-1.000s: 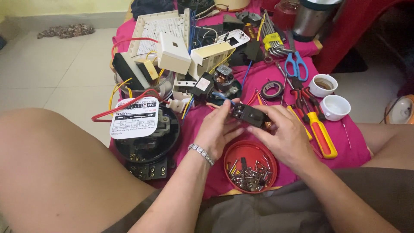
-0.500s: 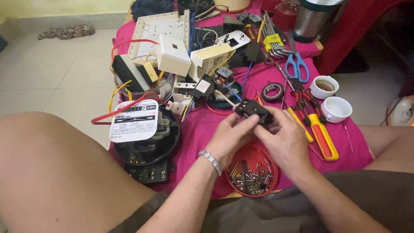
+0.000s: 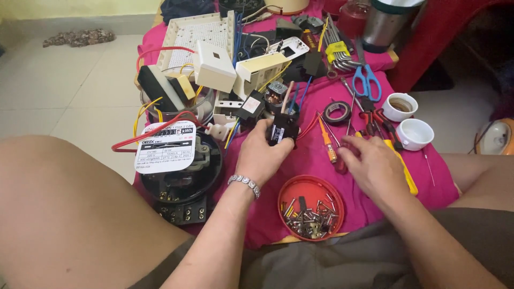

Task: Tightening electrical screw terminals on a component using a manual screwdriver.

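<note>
My left hand [image 3: 262,155] clamps the small black boxy plastic component [image 3: 282,129], while just right of it my right hand [image 3: 375,166], fingers loosely apart, touches the thin orange-handled screwdriver [image 3: 327,143], lying lengthwise away from me.

The left hand [image 3: 263,152] held a small black component [image 3: 282,130] of matt plastic. The wrist wore a shiny metal bracelet [image 3: 244,183]. The counter was covered by a soft matt pink cloth [image 3: 321,166]. At lower centre, a glossy red plastic lid [image 3: 286,192] held bright metal screws [image 3: 310,218]. Near the right hand [image 3: 372,168] lay a screwdriver [image 3: 327,145] with a translucent orange plastic handle. At right, two white cups [image 3: 413,132] looked like glazed ceramic. The scissors [image 3: 367,80] had smooth blue plastic handles. A white paper label [image 3: 165,147] lay at left, and the floor tiles [image 3: 69,91] were smooth and faintly glossy.
</note>
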